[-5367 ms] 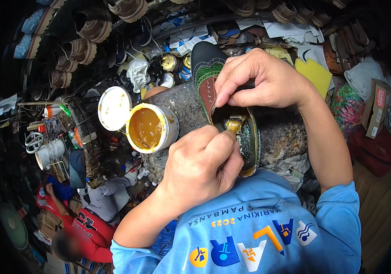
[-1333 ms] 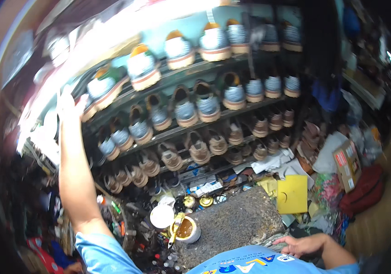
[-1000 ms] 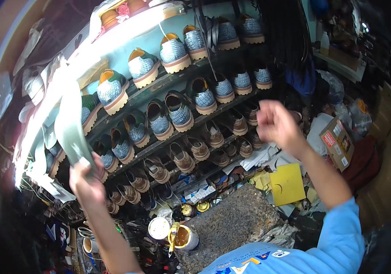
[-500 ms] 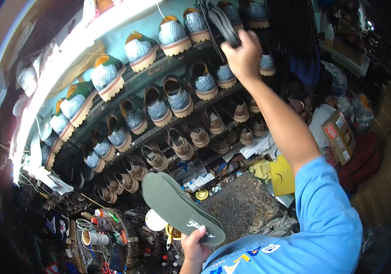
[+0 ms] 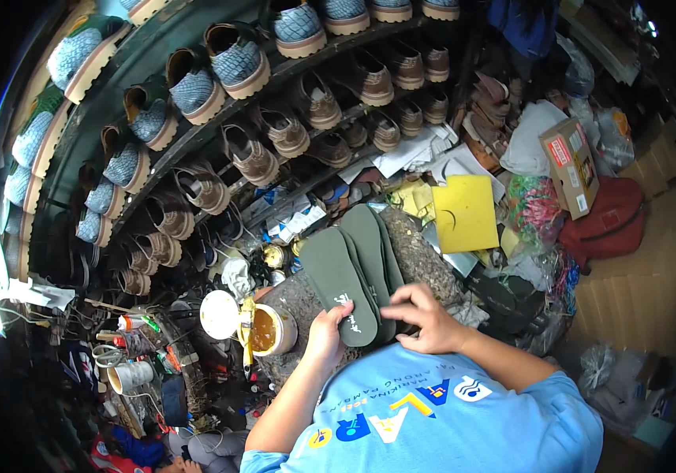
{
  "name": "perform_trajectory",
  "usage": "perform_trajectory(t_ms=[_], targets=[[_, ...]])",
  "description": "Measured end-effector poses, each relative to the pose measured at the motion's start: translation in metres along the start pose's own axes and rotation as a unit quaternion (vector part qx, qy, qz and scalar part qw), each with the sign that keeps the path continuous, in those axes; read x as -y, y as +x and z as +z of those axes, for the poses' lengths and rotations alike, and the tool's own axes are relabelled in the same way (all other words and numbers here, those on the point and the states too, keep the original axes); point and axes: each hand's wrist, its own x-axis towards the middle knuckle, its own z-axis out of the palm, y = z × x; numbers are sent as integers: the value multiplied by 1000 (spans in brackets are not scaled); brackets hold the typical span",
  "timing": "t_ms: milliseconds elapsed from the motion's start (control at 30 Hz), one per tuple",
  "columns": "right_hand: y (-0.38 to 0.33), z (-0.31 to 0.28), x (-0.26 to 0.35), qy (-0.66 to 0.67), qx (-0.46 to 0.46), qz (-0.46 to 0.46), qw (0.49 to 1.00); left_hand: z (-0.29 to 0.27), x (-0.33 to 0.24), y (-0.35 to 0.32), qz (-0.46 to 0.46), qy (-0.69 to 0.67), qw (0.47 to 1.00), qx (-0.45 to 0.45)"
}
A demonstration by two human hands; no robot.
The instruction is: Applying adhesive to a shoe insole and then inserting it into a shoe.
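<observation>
A fanned stack of dark green insoles (image 5: 328,268) with small white print at the heel end is in front of my chest. My left hand (image 5: 325,334) grips the heel end, its thumb lying on the top insole. At the right edge of the stack is my right hand (image 5: 430,322), its fingers bent and apart, close to the lower insoles. Whether its fingertips touch them is hard to tell. Behind the insoles lies a rough, dark work block (image 5: 283,299). A white tub (image 5: 282,337) of brown paste stands left of my left hand.
Curved shelves hold blue scale-patterned shoes (image 5: 239,65) and brown shoes (image 5: 248,150). To the right are a yellow sheet (image 5: 464,214), a cardboard box (image 5: 565,169) and a red bag (image 5: 610,221). A tool stand with a white cup (image 5: 130,377) is at the lower left.
My right hand has come down from the dark strap-like items hanging by the upper shelf to the insoles. The insoles are fanned wider, and the view has tilted downward.
</observation>
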Motion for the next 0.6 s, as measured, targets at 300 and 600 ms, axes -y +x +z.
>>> perform_trajectory(t_ms=[300, 600], targets=[[33, 49, -32, 327, -131, 377, 857, -2, 11, 17, 129, 307, 932, 141], [42, -5, 9, 270, -117, -6, 956, 12, -5, -3, 492, 341, 779, 189]])
